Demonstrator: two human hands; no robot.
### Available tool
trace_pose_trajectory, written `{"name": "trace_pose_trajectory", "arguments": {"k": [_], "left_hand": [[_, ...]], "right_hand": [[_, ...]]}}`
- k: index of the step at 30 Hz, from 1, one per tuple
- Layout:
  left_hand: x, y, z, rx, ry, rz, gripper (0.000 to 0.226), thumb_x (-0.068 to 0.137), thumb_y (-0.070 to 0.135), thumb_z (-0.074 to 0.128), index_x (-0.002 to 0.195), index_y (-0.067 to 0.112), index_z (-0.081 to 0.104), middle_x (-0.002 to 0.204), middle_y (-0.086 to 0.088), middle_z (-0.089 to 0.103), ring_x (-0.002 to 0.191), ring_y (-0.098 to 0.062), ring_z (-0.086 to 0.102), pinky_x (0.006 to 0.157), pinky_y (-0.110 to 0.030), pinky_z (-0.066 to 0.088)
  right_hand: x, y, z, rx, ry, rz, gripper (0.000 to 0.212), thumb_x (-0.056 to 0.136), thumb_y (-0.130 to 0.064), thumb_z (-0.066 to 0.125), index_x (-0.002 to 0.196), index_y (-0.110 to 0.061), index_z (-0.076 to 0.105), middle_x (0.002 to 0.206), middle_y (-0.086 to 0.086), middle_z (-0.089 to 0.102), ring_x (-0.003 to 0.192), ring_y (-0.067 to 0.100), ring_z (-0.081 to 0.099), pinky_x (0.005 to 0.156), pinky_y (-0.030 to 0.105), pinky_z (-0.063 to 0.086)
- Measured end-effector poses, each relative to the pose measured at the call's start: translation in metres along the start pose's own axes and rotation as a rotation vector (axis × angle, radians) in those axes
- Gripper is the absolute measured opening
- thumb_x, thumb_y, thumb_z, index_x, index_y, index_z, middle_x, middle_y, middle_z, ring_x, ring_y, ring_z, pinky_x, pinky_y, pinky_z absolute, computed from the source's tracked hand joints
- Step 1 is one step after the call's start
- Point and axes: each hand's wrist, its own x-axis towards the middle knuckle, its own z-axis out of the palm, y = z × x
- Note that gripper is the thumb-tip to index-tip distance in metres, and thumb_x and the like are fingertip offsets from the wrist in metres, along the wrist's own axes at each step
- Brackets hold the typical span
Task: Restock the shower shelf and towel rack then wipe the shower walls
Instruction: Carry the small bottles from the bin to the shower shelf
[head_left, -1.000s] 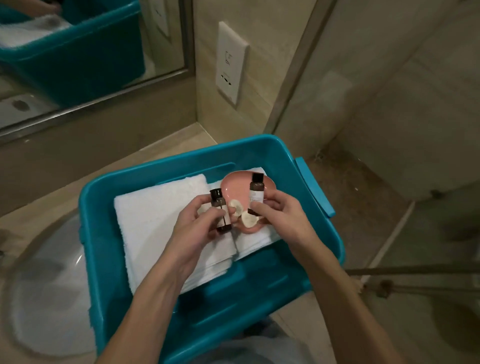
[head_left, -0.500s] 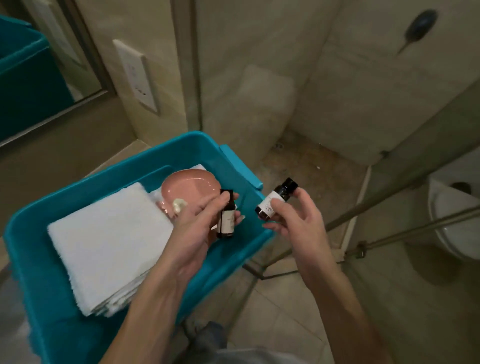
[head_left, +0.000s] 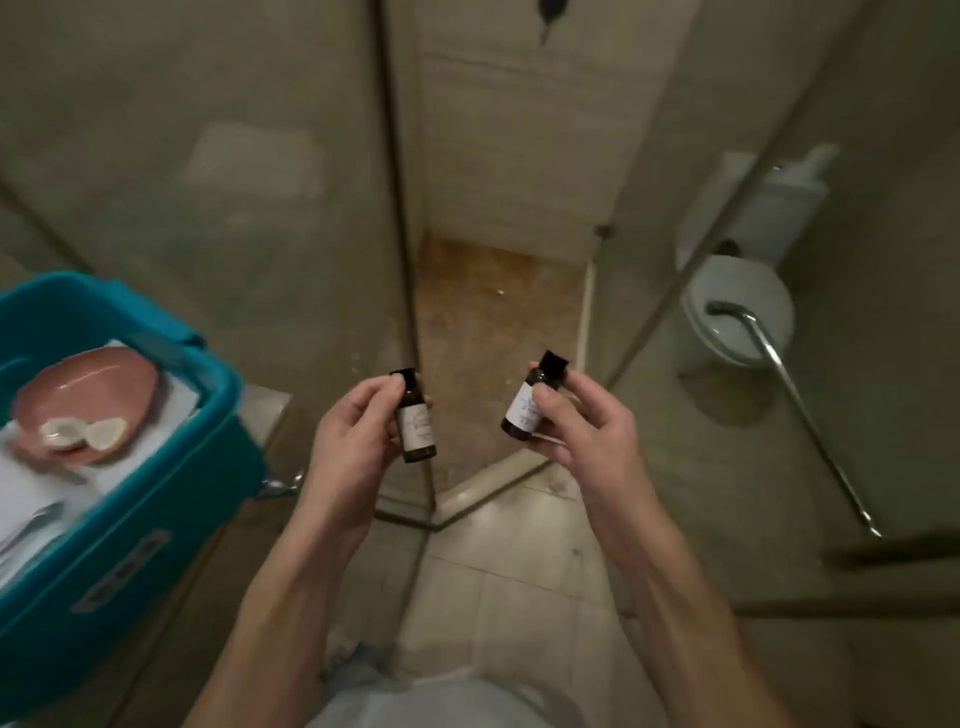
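Bottles first: I see two small dark toiletry bottles with black caps and pale labels, one per hand, both held up in front of the shower stall opening. Left bottle (head_left: 414, 415) is upright, pinched between thumb and fingers of the left hand (head_left: 353, 457) — thumb tip near the cap, fingers wrapped behind. Right bottle (head_left: 532, 402) is tilted, cap pointing up and right, held by the right hand (head_left: 587, 421) with the thumb across the label and the fingers behind. The bottles are apart, not touching.

Teal plastic bin (head_left: 156, 519) sits at the left edge, well clear of both hands. Inside it a pink dish (head_left: 93, 384) lies on folded white towels (head_left: 31, 493); two pale round pieces (head_left: 83, 434) rest in the dish's near side — can't tell what they are, motion blur there.

Ahead: glass shower panel edge (head_left: 400, 249) runs vertically just left of centre, brownish shower floor (head_left: 493, 322) beyond it, beige tiled walls (head_left: 519, 145) behind. White toilet (head_left: 737, 312) shows on the right through glass, with a metal door handle bar (head_left: 795, 405) slanting across in front of it. Light floor tiles (head_left: 509, 597) below my hands.
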Motion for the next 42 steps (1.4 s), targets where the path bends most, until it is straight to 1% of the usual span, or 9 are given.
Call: {"name": "trace_pose_trajectory", "arguments": {"k": [5,11,19,23,29,33,37,40,42], "left_hand": [[-0.005,-0.016,0.082,0.083,-0.173,-0.017,0.028,0.096,0.035,0.057,0.109,0.013,0.069,0.101,-0.011,0.077,0.095,-0.021,0.073,0.072,-0.025,0.058],[0.021,-0.015,0.138,0.135,-0.295,-0.026,0.029,0.087,0.037,0.068,0.105,0.013,0.071,0.102,-0.011,0.076,0.093,-0.02,0.072,0.077,-0.031,0.057],[0.136,-0.012,0.193,0.113,-0.309,-0.095,0.009,0.098,0.011,0.059,0.103,0.013,0.066,0.103,-0.015,0.077,0.102,-0.024,0.073,0.075,-0.028,0.057],[0.203,0.012,0.22,0.076,-0.311,-0.116,0.012,0.095,0.011,0.062,0.107,0.012,0.066,0.105,-0.014,0.077,0.101,-0.026,0.073,0.082,-0.033,0.054],[0.294,0.058,0.24,0.095,-0.293,-0.052,0.015,0.088,0.015,0.073,0.103,0.014,0.076,0.11,-0.011,0.075,0.1,-0.019,0.07,0.082,-0.026,0.052],[0.348,0.079,0.243,0.09,-0.231,-0.056,0.022,0.087,0.02,0.075,0.108,0.015,0.075,0.116,-0.012,0.073,0.1,-0.019,0.068,0.09,-0.034,0.051],[0.397,0.088,0.241,0.046,-0.141,-0.085,0.029,0.083,0.023,0.079,0.11,0.013,0.074,0.116,-0.013,0.073,0.091,-0.015,0.068,0.078,-0.025,0.05],[0.438,0.095,0.245,0.038,-0.078,-0.102,0.024,0.088,0.021,0.073,0.109,0.01,0.074,0.104,-0.013,0.073,0.06,-0.003,0.062,0.066,-0.021,0.047],[0.469,0.104,0.248,0.029,-0.059,-0.092,0.019,0.089,0.021,0.072,0.106,0.012,0.075,0.102,-0.012,0.074,0.049,0.001,0.057,0.069,-0.023,0.046]], "right_hand": [[-0.002,-0.012,-0.08,-0.001,0.042,-0.006,0.023,0.095,-0.012,0.066,0.116,-0.014,0.073,0.11,0.009,0.075,0.103,0.027,0.072,0.085,0.039,0.061],[0.034,-0.018,-0.124,-0.021,0.083,-0.017,0.025,0.093,-0.01,0.069,0.117,-0.014,0.072,0.109,0.008,0.075,0.102,0.023,0.073,0.08,0.035,0.061],[0.147,-0.044,-0.14,-0.052,0.147,-0.001,0.028,0.092,-0.011,0.07,0.119,-0.019,0.069,0.103,0.012,0.075,0.096,0.025,0.074,0.074,0.032,0.061],[0.218,-0.07,-0.133,-0.078,0.169,0.009,0.026,0.093,-0.011,0.068,0.118,-0.019,0.069,0.102,0.011,0.074,0.095,0.024,0.074,0.075,0.033,0.063],[0.311,-0.106,-0.113,-0.088,0.141,0.008,0.026,0.092,-0.012,0.07,0.117,-0.019,0.068,0.104,0.008,0.075,0.098,0.023,0.074,0.08,0.034,0.063],[0.368,-0.121,-0.094,-0.067,0.083,0.023,0.027,0.092,-0.01,0.069,0.119,-0.015,0.068,0.101,0.006,0.076,0.098,0.025,0.074,0.083,0.038,0.062],[0.428,-0.128,-0.075,-0.055,0.016,0.039,0.025,0.091,-0.007,0.069,0.115,-0.015,0.07,0.094,0.003,0.076,0.092,0.022,0.072,0.086,0.04,0.061],[0.48,-0.13,-0.064,-0.063,-0.031,0.052,0.024,0.091,-0.008,0.069,0.113,-0.018,0.07,0.092,0.001,0.077,0.091,0.021,0.072,0.085,0.036,0.061],[0.522,-0.133,-0.056,-0.066,-0.064,0.065,0.024,0.092,-0.008,0.069,0.114,-0.018,0.07,0.088,-0.002,0.078,0.087,0.019,0.071,0.082,0.034,0.06]]}}
